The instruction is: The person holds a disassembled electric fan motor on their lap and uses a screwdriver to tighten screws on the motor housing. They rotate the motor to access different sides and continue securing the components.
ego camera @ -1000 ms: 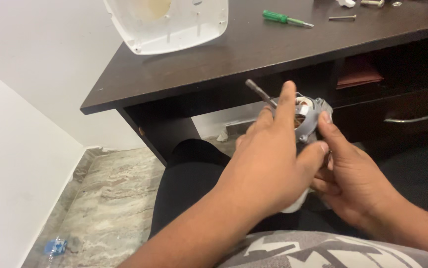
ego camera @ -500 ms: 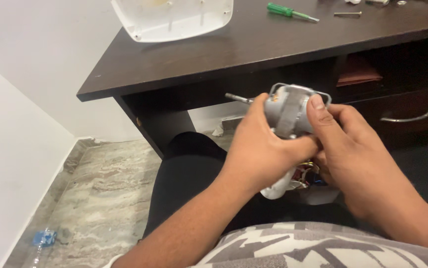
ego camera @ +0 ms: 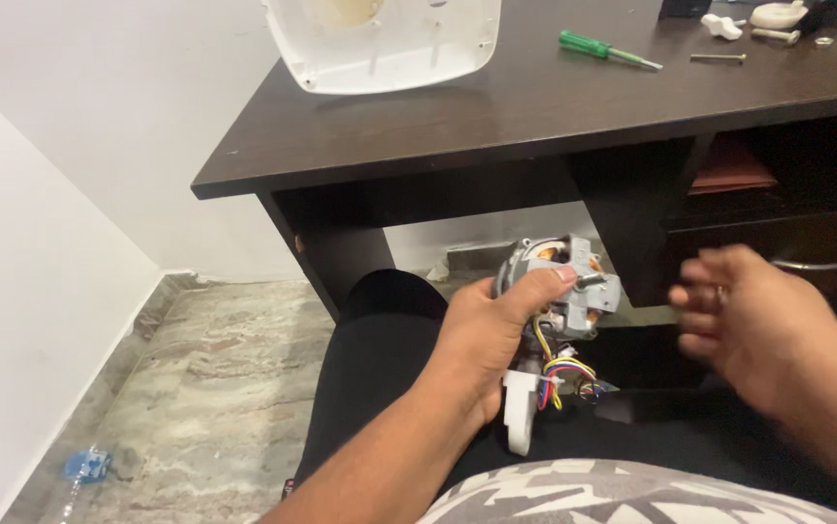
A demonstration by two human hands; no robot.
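My left hand grips a small grey electric motor over my lap, thumb across its top. Copper windings show inside its metal frame, and coloured wires hang beneath it beside a white plastic part. My right hand hovers to the right of the motor, apart from it, blurred, fingers loosely curled and holding nothing.
A dark wooden desk stands ahead with a white plastic housing, a green screwdriver, bolts and small white parts. A drawer handle is at right. Marble floor and white wall lie at left.
My right hand let go of the motor and pulled away to the right. My left hand now holds the motor alone, turned so its windings and wires show.
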